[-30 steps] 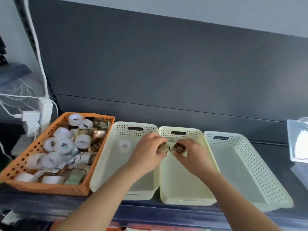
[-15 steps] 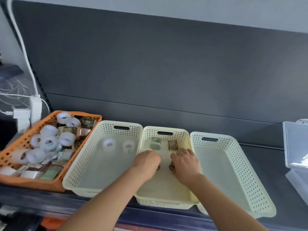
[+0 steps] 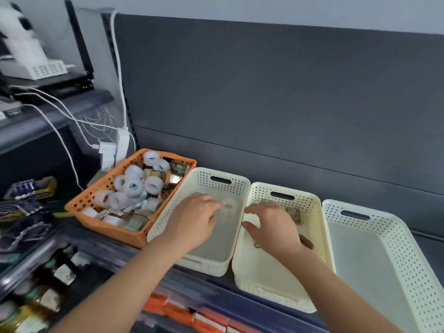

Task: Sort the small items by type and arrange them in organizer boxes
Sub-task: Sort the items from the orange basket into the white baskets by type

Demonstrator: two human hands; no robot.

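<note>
- Small brown tape rolls (image 3: 294, 213), gripped earlier, are now laid in the middle cream perforated basket (image 3: 262, 191).
- Left hand (image 3: 192, 222) and right hand (image 3: 271, 227) are emptied, fingers slack.
- Orange plastic basket (image 3: 113, 230), 10 o'clock, is likely needed next.

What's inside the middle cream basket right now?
A brownish roll near the back wall, a brown piece by the wrist, and a greenish item peeking past the fingers. The right hand covers part of the floor of the middle basket, so anything under it is hidden.
</note>
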